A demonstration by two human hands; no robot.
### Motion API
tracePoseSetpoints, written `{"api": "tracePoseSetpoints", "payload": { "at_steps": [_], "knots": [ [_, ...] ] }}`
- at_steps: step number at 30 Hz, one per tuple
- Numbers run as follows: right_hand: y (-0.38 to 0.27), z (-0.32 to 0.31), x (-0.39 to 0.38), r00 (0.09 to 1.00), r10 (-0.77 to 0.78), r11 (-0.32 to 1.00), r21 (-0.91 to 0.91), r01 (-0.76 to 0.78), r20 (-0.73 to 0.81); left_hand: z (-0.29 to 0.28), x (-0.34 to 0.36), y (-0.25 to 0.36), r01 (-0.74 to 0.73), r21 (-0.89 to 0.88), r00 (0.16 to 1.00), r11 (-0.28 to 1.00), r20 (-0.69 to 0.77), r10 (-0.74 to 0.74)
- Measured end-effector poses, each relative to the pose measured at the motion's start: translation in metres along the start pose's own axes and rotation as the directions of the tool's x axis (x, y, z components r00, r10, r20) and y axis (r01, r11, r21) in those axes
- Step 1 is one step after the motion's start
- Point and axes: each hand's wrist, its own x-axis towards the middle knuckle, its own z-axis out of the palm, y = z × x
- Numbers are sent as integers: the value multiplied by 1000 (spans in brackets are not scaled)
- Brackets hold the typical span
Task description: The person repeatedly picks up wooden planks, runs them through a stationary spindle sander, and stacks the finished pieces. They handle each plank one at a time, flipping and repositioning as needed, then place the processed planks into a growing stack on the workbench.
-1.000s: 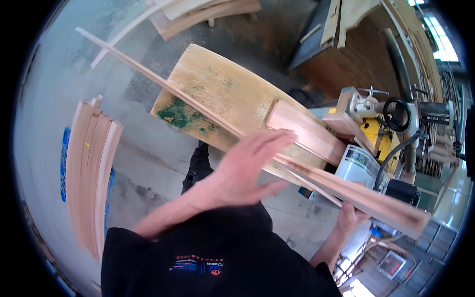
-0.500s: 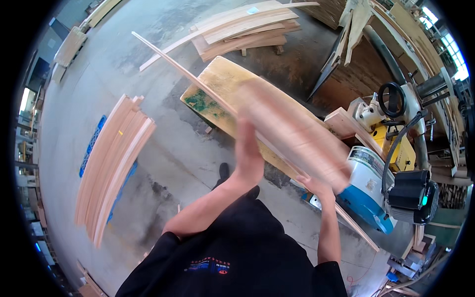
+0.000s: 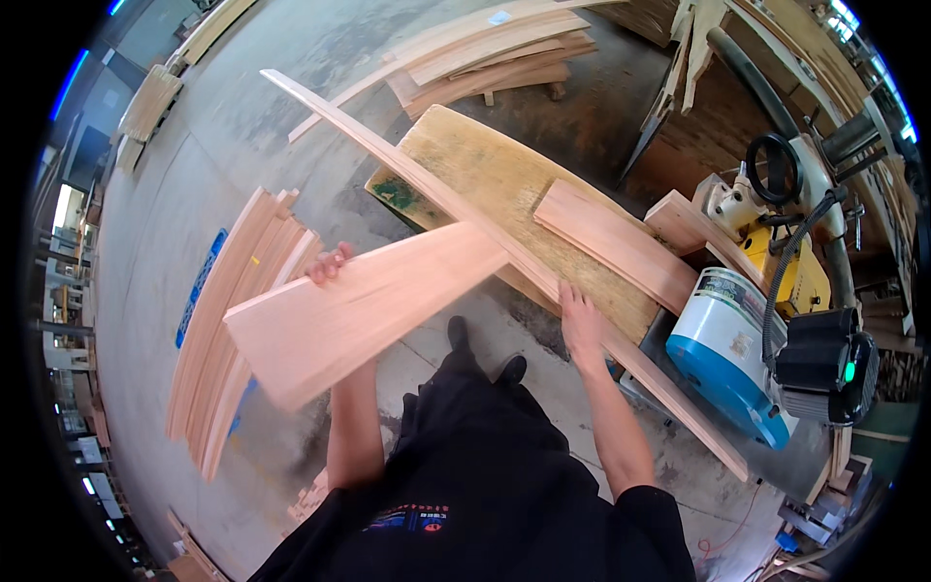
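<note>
Here the left hand (image 3: 330, 264) grips a pale, smooth, motion-blurred plank (image 3: 364, 306); the right hand (image 3: 579, 320) rests flat on a long strip (image 3: 504, 254).

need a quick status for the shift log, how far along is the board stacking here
Done: a stack of boards already lies on the floor at the person's left. In hand: the left hand carries a wide board over toward that stack, while the right hand rests on the long strip across the workbench. Left: one short board on the bench.
</note>
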Motion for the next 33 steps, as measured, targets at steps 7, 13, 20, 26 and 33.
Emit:
{"api": "tracePoseSetpoints", "payload": {
  "at_steps": [7, 13, 20, 26, 33],
  "knots": [
    [-64, 25, 63, 983, -73, 975, -220, 35, -167, -113, 35, 54, 74, -129, 995, 989, -53, -82],
    [-101, 28, 78, 987, -40, 976, -218, 6, -156, -190, 7, 63, 31, -211, 981, 977, -181, -70],
    [-124, 15, 94, 997, -42, 995, -92, 36, -65, -230, -22, 47, -126, -261, 943, 957, -332, 33],
    [-217, 34, 96, 987, -24, 913, 405, -44, 162, -242, -33, 40, -143, -314, 912, 939, -411, 1],
    [-328, 81, 54, 647, -23, -426, 579, -696, 762, -230, -42, 35, 149, -395, 903, 907, -320, -287]
  ]
}}
